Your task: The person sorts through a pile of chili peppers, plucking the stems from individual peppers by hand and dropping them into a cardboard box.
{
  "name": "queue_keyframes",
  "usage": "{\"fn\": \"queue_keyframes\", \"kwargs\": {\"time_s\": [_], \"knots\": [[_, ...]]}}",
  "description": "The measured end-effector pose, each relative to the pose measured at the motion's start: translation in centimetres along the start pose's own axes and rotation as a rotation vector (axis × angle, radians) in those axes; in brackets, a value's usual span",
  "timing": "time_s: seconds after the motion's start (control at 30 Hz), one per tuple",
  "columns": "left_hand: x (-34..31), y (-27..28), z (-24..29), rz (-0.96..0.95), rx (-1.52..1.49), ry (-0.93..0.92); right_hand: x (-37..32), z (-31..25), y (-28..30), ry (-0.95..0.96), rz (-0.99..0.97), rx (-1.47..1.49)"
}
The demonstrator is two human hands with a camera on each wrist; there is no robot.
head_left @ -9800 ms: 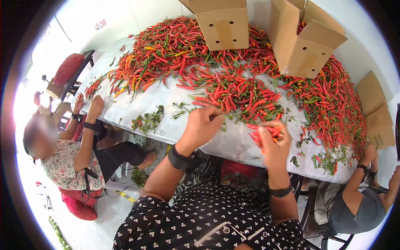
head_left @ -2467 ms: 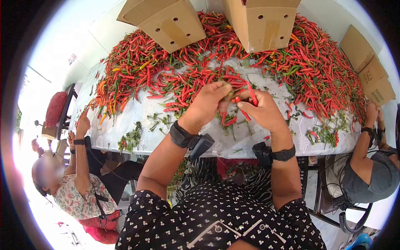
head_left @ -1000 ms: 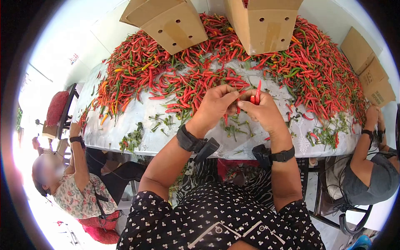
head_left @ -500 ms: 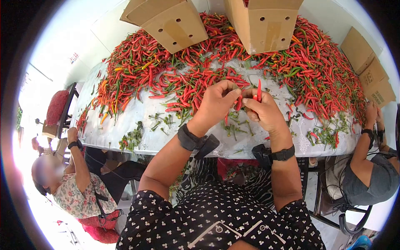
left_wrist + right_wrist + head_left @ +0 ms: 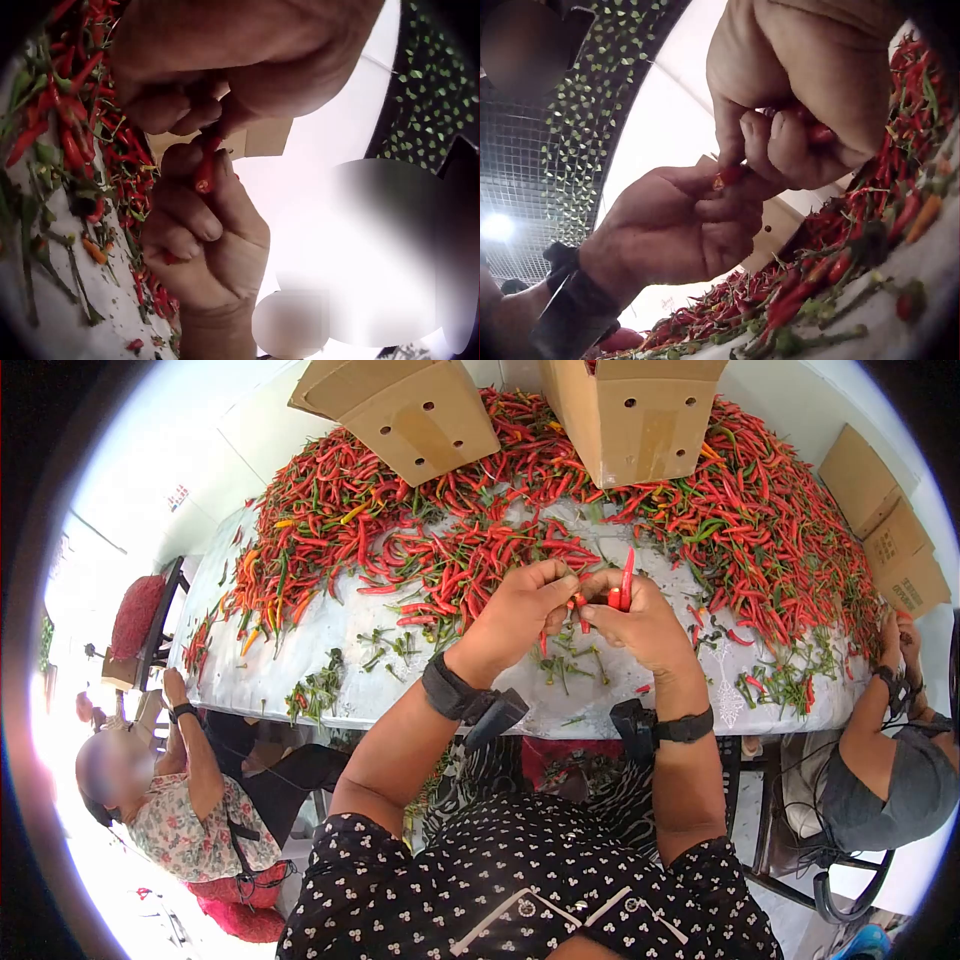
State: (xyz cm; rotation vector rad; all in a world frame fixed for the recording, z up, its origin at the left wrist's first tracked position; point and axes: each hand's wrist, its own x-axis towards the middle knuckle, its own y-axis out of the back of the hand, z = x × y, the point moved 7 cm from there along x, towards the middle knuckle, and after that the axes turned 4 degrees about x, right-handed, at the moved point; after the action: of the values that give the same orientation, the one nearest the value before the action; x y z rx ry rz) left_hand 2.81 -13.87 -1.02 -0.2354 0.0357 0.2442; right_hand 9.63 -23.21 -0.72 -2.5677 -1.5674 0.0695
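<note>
In the head view my two hands meet over the near part of the table, fingertips together around a red chili pepper. My left hand (image 5: 515,615) has its thumb and curled fingers at this pepper. My right hand (image 5: 640,622) pinches it and also holds more chili peppers (image 5: 627,582) in the palm, one pointing up past the fingers. A blunt stemless end of the pinched chili pepper (image 5: 204,178) shows in the left wrist view, and its tip of red (image 5: 729,177) sits between both hands in the right wrist view. Loose green stems (image 5: 565,668) lie below the hands.
A small chili pile (image 5: 470,575) lies just beyond my hands, with larger heaps (image 5: 750,530) behind and right. Two cardboard boxes (image 5: 425,435) stand at the back. Stem heaps (image 5: 315,690) lie near the table edge (image 5: 470,728). One person (image 5: 200,800) sits left, another (image 5: 885,780) right.
Nearly ten seconds ago my hands were apart, the right holding several chili peppers; they have come together over the table. Loose stems now lie beneath them. In the last half second they shift only slightly.
</note>
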Motion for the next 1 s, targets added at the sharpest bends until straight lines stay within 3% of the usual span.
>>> {"fn": "queue_keyframes", "kwargs": {"time_s": [0.2,0.27,0.3,0.33,0.37,0.43,0.47,0.53,0.67,0.73,0.87,0.93,1.0], "knots": [[0.1,-0.9,-0.2,-0.035,-0.16,0.072,-0.5,-0.4,1.3,-0.026,-0.024,0.033],[0.6,0.2,-0.3,-0.01,-0.13,0.044,-1.0,-0.8,2.1,-0.015,-0.119,0.326],[0.9,0.9,-0.1,0.018,-0.097,0.014,-1.2,-0.8,2.8,-0.013,-0.118,0.327],[1.2,1.4,0.2,0.061,0.299,0.023,-1.3,-1.2,3.9,0.035,-0.068,0.466],[1.3,1.4,0.3,0.061,0.3,0.025,-1.4,-1.4,4.7,0.083,-0.018,0.604],[1.2,-0.9,1.6,-0.135,1.153,-0.256,-0.9,-1.5,5.5,0.147,0.03,0.654],[1.5,-1.2,1.3,-0.136,1.155,-0.256,-0.9,-1.8,6.1,0.213,0.079,0.701],[2.3,-3.1,0.9,-0.188,1.365,-0.445,-0.8,-1.4,6.1,0.172,0.161,0.684],[5.0,-5.1,0.2,-0.104,1.487,-0.48,-0.7,-0.5,6.6,0.099,0.295,0.638],[6.3,-5.1,-0.5,-0.074,1.661,-0.314,-0.4,0.0,7.1,0.118,0.289,0.688],[7.2,-5.2,-1.7,-0.081,1.688,-0.264,-0.4,0.6,8.2,0.119,0.333,0.67],[6.6,-5.0,-2.6,-0.17,1.668,-0.173,-0.7,0.4,8.2,0.113,0.365,0.62],[5.9,-4.2,-2.4,-0.167,1.581,-0.281,-0.8,0.1,7.9,0.106,0.395,0.571]]}}
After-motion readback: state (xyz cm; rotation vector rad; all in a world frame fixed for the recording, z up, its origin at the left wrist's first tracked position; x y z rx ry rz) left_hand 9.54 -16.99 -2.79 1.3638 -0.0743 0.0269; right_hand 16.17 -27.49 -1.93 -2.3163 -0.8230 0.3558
